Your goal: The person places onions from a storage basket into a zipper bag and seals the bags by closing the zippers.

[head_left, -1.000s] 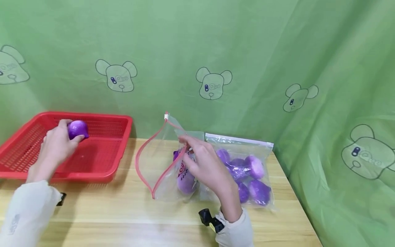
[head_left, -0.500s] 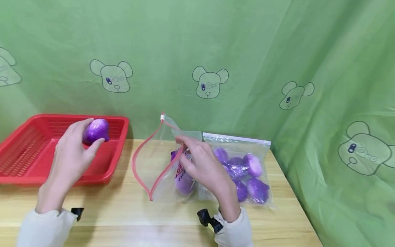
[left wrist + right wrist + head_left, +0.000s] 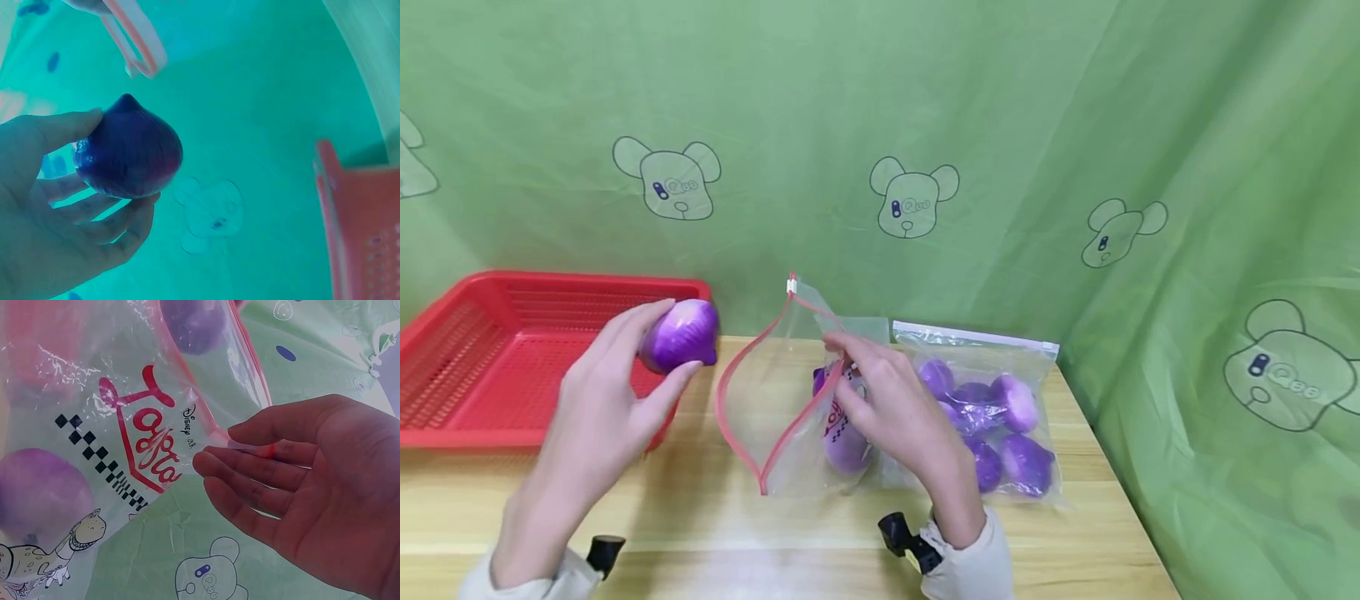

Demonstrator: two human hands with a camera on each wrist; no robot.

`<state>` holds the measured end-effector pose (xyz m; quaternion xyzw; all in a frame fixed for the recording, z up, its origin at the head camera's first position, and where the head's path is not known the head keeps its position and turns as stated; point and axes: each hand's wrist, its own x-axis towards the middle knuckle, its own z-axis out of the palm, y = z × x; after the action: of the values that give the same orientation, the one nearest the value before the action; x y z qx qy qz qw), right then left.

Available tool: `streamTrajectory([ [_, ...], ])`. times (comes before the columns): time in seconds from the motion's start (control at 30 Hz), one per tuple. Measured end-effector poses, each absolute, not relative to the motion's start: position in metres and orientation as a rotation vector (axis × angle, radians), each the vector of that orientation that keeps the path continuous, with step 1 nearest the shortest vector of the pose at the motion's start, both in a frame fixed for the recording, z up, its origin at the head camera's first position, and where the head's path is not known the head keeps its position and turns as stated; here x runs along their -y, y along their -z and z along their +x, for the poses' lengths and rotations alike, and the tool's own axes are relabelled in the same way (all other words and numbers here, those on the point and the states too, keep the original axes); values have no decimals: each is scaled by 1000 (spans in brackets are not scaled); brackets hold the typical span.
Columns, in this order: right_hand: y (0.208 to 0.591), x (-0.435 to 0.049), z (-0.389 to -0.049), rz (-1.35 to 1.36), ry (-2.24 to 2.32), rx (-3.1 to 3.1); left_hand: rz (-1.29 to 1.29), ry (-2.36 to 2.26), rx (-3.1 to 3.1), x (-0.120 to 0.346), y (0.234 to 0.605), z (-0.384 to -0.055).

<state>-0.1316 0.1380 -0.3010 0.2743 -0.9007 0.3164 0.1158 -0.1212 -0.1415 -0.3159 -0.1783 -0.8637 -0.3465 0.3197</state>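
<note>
A purple toy onion [image 3: 682,337] with a pointed tip is held between the thumb and fingers of my left hand [image 3: 613,396], in the air at the basket's right rim. The left wrist view shows the same onion [image 3: 131,150] gripped at its sides. My right hand [image 3: 898,396] pinches the near edge of a clear zip bag [image 3: 775,392] with a red seal, and its mouth gapes toward the left. Inside that bag lies a purple vegetable [image 3: 847,446], partly behind the bag's print. In the right wrist view, thumb and fingers [image 3: 237,469] hold the bag's red edge.
A red plastic basket [image 3: 542,437] stands at the left. To the right lies a closed clear bag [image 3: 977,343] with several purple vegetables [image 3: 1026,462]. Green curtain [image 3: 790,125] hangs behind the wooden table [image 3: 760,550] and down its right side.
My left hand has carried the onion rightward, from over the basket's inside to its right rim. The right hand keeps its hold on the bag, nearly unmoved.
</note>
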Motion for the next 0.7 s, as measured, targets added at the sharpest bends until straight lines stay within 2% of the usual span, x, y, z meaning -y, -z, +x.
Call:
streamTrajectory([
  [0.33, 301, -137, -129, 819, -895, 2619, -687, 910, 2317, 108, 309, -96],
  [0.7, 300, -139, -128, 831, -914, 2602, -792, 922, 2419, 95, 324, -95],
])
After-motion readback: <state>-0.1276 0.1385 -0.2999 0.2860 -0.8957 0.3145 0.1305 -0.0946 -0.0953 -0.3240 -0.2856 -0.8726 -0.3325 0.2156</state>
